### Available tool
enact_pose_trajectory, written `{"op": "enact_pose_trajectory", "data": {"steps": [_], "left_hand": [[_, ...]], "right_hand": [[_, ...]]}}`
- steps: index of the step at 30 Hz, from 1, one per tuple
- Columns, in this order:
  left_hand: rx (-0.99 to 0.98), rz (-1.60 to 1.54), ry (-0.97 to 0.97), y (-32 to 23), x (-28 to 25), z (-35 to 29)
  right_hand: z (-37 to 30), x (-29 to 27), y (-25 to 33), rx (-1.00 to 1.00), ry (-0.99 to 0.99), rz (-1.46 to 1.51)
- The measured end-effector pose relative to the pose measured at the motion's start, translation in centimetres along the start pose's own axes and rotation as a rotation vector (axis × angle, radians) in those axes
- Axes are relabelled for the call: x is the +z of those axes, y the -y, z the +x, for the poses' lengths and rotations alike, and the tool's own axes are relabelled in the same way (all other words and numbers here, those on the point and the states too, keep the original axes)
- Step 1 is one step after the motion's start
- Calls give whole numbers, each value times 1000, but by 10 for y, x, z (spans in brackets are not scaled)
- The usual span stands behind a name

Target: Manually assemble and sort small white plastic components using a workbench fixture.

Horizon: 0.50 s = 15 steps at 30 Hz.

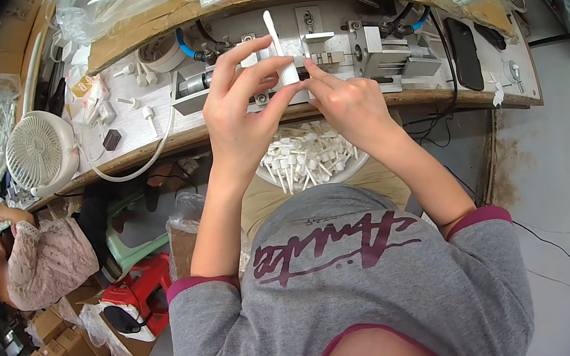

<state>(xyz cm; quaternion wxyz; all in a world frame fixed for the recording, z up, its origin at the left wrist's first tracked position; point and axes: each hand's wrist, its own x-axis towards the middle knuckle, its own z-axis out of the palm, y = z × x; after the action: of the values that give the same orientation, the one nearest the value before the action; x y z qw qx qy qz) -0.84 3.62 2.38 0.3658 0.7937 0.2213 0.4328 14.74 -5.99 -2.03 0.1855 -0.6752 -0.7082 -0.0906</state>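
Observation:
My left hand (pixel 240 108) pinches a white plastic piece (pixel 286 68), a blocky end with a long slim stem that points up and away. My right hand (pixel 354 106) is beside it, at the metal fixture (pixel 330 58) in the middle of the bench. Its index fingertip touches the fixture and the other fingers are curled; whatever they hold is hidden. Below both hands, a white bowl (pixel 352 171) sits at my lap, heaped with similar white stemmed pieces (pixel 305 158).
Metal cylinder units (pixel 384 51) with blue hoses flank the fixture. On the bench are a white fan (pixel 41 152) at left, a tape roll (pixel 162 53), and a black phone (pixel 464 54) at right. Cardboard (pixel 154 21) borders the back. A co-worker (pixel 52 258) sits at left near cartons (pixel 69 354).

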Motion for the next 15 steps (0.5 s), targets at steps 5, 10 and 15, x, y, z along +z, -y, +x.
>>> {"op": "enact_pose_trajectory", "data": {"steps": [5, 10, 15], "left_hand": [[-19, 61, 65, 10, 0, -21], [56, 232, 87, 17, 3, -41], [253, 499, 106, 16, 27, -33]], "right_hand": [[17, -23, -8, -18, 110, 77], [94, -87, -56, 100, -242, 166], [164, -72, -167, -147, -303, -427]]}}
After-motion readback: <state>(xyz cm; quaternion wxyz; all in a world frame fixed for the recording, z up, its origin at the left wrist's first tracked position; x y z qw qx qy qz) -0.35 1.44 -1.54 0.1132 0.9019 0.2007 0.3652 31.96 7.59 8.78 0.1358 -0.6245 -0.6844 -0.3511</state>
